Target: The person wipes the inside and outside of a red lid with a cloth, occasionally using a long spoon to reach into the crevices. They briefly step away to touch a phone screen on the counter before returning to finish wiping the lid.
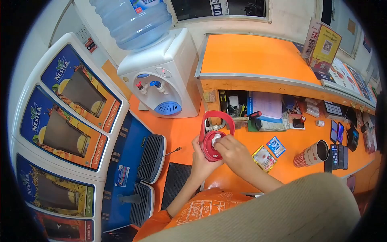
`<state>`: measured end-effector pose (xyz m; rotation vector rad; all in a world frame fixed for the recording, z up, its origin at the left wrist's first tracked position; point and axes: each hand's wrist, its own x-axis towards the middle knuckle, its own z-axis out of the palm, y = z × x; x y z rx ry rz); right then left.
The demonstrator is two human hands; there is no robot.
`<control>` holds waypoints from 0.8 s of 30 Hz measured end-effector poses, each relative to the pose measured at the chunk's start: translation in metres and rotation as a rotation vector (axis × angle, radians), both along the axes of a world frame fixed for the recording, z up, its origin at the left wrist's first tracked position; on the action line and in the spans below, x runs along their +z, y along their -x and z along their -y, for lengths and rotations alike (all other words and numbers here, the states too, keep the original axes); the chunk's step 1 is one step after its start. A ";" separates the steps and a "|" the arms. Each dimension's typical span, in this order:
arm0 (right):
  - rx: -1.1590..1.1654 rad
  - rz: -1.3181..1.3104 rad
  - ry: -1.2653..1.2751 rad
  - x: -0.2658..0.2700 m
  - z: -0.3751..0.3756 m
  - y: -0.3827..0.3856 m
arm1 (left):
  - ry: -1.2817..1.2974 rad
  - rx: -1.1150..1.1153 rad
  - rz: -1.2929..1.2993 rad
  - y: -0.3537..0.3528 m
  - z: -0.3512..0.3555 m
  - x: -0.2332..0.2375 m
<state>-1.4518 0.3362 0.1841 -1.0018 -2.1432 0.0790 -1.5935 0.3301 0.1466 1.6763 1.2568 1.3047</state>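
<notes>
Water jug [133, 24] cut off; right hand [230, 151] partly hides white wad [216, 138]

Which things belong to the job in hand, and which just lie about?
In the job:
- round red container with looped handle, in left hand
- crumpled white wad, in right hand

Lying about:
- flat blue sachet
- tall red-patterned cup

An orange counter [242, 139] lies under the left hand [203, 159] and the right hand [231, 151]. Past both hands is a higher orange shelf [254, 56] with a metal edge. Behind the shelf, a pale wall [238, 27] has a dark window [252, 7]. A white water machine [177, 52] and a big tea machine [105, 153] stand left of the left hand. The room is bright.
</notes>
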 end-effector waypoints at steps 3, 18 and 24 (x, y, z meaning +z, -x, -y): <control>0.149 0.076 0.114 -0.002 -0.002 -0.001 | -0.052 0.027 -0.061 0.006 -0.002 0.001; -0.117 0.195 -0.150 -0.008 -0.013 0.008 | -0.110 -0.010 -0.190 0.000 -0.006 -0.001; -0.167 0.042 0.179 -0.028 -0.017 0.003 | -0.114 -0.001 -0.288 0.001 -0.009 -0.026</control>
